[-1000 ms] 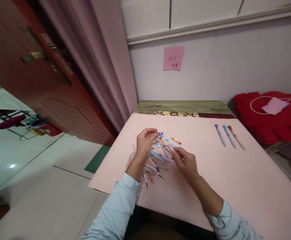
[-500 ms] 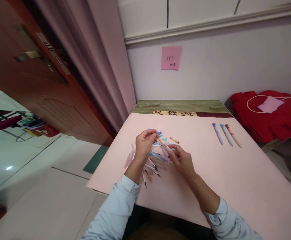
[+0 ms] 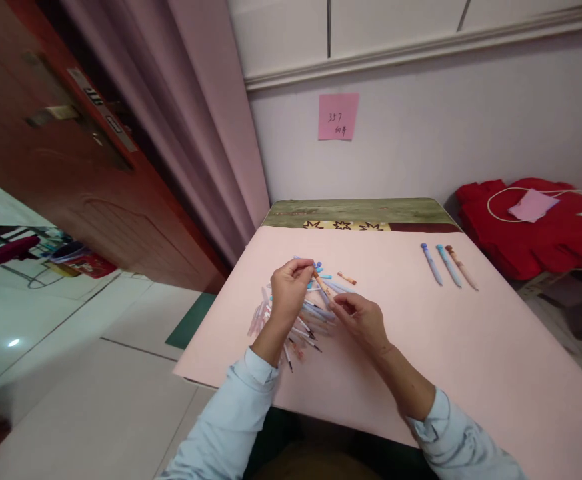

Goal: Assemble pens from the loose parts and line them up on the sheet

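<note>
Left hand (image 3: 289, 288) and right hand (image 3: 367, 323) pinch opposite ends of one orange pen (image 3: 323, 285). Loose pen parts (image 3: 319, 312) lie below this grip; three pens (image 3: 449, 267) lie well right.

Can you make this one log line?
left hand: orange pen, upper end; right hand: its lower end; nearby: loose pen parts; table's right: three pens

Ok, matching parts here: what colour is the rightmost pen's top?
The rightmost pen has a brown top, shown in the head view.

On the table (image 3: 421, 360) before you, three pens (image 3: 449, 266) are lying right of the pile of pen parts (image 3: 319, 311).
</note>
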`<state>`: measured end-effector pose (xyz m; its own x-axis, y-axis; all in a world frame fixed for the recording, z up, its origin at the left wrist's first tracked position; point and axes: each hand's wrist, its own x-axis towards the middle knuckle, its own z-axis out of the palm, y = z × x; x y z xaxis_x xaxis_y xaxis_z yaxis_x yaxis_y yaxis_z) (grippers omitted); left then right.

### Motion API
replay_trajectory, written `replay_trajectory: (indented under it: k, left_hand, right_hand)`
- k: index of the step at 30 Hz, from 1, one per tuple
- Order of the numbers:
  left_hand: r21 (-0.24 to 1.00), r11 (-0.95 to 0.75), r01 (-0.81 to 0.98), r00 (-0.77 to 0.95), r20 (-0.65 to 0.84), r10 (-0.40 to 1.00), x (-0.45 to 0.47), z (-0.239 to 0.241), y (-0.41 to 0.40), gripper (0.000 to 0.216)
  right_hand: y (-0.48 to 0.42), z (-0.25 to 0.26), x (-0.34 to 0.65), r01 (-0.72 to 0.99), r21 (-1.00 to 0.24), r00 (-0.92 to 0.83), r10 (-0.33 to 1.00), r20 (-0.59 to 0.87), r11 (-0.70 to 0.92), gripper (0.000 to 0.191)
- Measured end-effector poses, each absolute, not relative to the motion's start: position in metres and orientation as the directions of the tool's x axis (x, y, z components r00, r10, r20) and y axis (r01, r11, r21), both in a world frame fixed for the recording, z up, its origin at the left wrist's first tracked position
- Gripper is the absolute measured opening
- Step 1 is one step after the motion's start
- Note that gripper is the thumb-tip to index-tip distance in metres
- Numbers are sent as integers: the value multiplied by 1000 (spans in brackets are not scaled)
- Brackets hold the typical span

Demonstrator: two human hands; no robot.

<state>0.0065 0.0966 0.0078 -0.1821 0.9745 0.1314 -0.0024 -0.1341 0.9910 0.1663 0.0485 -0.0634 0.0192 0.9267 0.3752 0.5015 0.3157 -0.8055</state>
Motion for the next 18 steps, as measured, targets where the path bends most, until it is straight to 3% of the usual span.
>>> replay_trajectory:
  k: [9,18]
  left_hand:
    - [989,-146,24,-181,148,972,7,9,91,18]
    - [978,-204,40,-151,208,966,13,19,85,27]
  right_hand:
    - [46,-61,165,486,-791,56,890,453,372,25]
    - [48,-60,164,412,-835,71,900,430,366,24]
